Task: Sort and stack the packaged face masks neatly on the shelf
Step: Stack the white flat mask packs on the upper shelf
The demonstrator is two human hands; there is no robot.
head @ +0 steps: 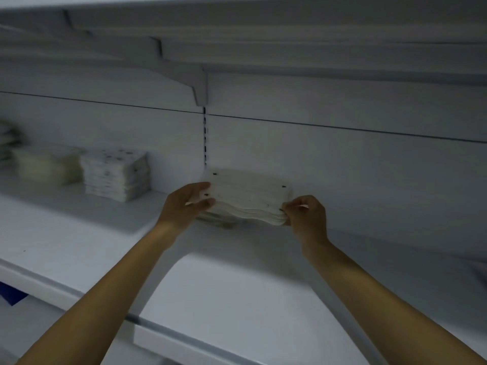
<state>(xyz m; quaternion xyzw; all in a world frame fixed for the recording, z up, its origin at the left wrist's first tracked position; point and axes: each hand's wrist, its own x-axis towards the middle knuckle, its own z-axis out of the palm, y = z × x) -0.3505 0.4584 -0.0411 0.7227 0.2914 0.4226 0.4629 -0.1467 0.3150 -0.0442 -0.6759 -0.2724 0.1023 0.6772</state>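
Observation:
A bundle of white packaged face masks (247,197) is held near the back of the white shelf (232,280), just right of the slotted upright. My left hand (188,202) grips its left end, thumb on top. My right hand (305,213) pinches its right end. The bundle's lower layers sag toward the shelf; whether it touches the shelf I cannot tell. To the left stands a neat stack of white masks with dark specks (114,175). Beside that sits a blurred cream-coloured stack (46,165).
Another pile of packets (8,143) shows at the far left edge. A shelf bracket (195,83) and upper shelves hang overhead. The slotted upright (205,138) runs down the back wall. A blue object (10,295) lies below the shelf's front edge.

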